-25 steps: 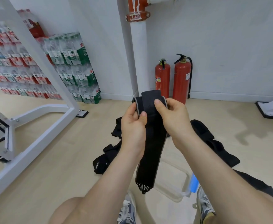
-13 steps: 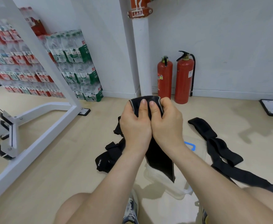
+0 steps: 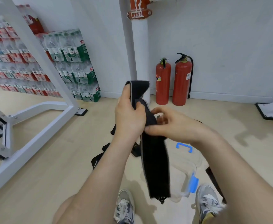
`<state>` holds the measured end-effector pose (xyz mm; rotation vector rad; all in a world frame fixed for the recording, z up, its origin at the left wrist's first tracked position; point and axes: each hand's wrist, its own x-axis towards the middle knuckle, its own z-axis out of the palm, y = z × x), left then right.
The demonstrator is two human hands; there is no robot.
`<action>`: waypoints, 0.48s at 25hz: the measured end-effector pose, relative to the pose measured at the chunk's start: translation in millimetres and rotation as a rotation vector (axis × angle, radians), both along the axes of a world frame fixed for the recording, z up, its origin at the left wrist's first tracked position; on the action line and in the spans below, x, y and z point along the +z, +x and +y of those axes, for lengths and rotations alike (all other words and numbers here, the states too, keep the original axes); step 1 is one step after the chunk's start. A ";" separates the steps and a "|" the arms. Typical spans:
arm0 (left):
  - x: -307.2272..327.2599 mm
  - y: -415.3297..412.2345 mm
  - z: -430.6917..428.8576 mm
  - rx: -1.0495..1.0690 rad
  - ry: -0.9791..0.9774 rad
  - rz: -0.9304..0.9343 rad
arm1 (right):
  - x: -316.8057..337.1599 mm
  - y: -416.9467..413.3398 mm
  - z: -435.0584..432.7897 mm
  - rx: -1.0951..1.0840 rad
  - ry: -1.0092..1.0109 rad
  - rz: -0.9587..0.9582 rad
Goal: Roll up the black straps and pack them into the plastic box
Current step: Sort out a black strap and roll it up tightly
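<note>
A wide black strap (image 3: 156, 160) with a grey edge hangs in front of me, its top folded into a loop. My left hand (image 3: 129, 115) grips that folded top end. My right hand (image 3: 169, 125) pinches the strap just below, thumb in front and fingers curled behind it. The loose tail hangs down over a clear plastic box (image 3: 185, 160) with blue latches that stands on the floor between my feet. More black straps (image 3: 98, 160) lie on the floor behind my left arm, partly hidden.
A white metal gym frame (image 3: 40, 120) slants across the left. Stacked packs of water bottles (image 3: 74, 65) line the left wall. Two red fire extinguishers (image 3: 172, 80) stand by a white pipe (image 3: 139, 50). My shoes (image 3: 125, 207) are at the bottom edge.
My hands have parted: the left lifted the folded end, the right slid lower and sideways onto the strap. The tail hangs longer than half a second ago.
</note>
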<state>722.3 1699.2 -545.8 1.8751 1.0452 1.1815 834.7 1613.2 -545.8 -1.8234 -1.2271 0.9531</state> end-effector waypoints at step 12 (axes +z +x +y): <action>11.1 -6.1 6.6 -0.366 0.223 0.414 | -16.6 -14.3 4.9 -0.061 0.032 0.537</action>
